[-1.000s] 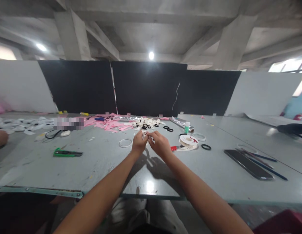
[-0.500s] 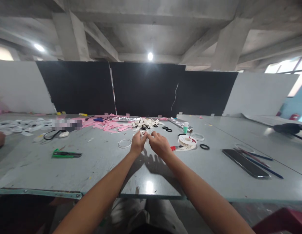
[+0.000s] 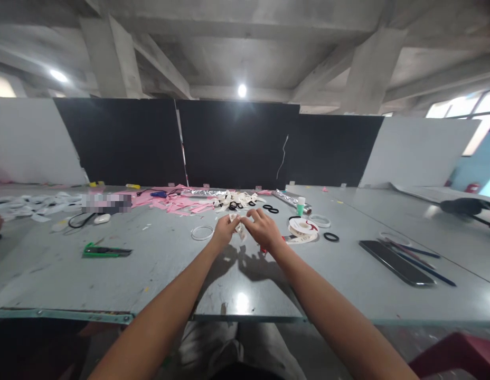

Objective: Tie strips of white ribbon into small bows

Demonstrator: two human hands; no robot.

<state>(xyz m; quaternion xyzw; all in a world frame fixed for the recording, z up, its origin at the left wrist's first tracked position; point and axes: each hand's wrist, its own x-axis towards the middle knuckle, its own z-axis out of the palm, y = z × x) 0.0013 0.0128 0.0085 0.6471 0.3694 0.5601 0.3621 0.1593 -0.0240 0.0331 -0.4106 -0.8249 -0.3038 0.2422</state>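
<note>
Both hands are up over the middle of the grey table (image 3: 158, 274), meeting fingertip to fingertip: the left hand (image 3: 225, 230) and the right hand (image 3: 264, 229) each pinch a small pale ribbon piece (image 3: 238, 227) held between them, just above the tabletop. A clear ring (image 3: 202, 232) lies just left of the left hand; a ribbon spool (image 3: 304, 230) sits near the right hand, with a black ring (image 3: 331, 237) beyond it.
</note>
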